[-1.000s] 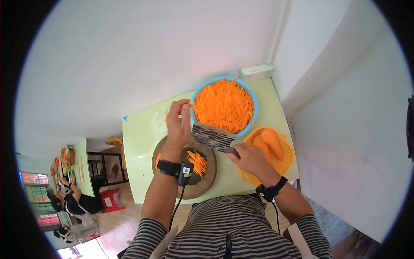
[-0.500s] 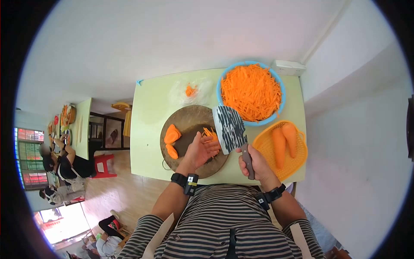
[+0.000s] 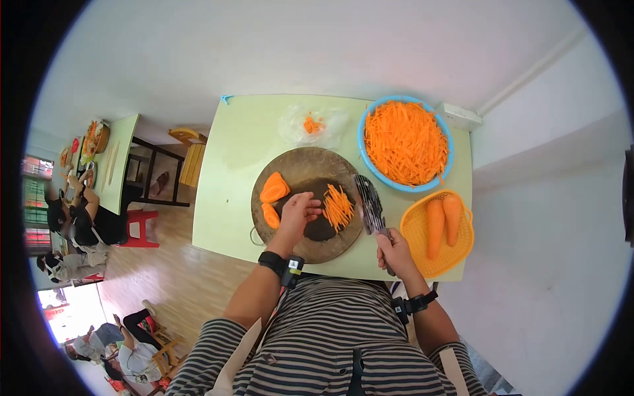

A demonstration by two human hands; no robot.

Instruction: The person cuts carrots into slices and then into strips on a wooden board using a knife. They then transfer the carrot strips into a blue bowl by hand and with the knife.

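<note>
My right hand is wrapped round the handle of a cleaver, its wet blade tilted on the right edge of a round wooden chopping board. On the board, just right of my left hand, lies a small pile of carrot shreds. The left hand hovers over the dark wet middle with loosely bent fingers and nothing visible in them. Left of it sit carrot slices in a fanned stack, and another carrot piece lies below them, partly near the hand.
A blue basin heaped with shredded carrot stands at the back right. Nearer is a yellow basket with two whole carrots. A plastic bag with orange bits lies behind the board. Other people sit at the far left.
My left hand has drawn left off the carrot shreds, uncovering the pile, and its fingers bend more. The cleaver has turned so its blade looks narrower. The whole view has shifted slightly.
</note>
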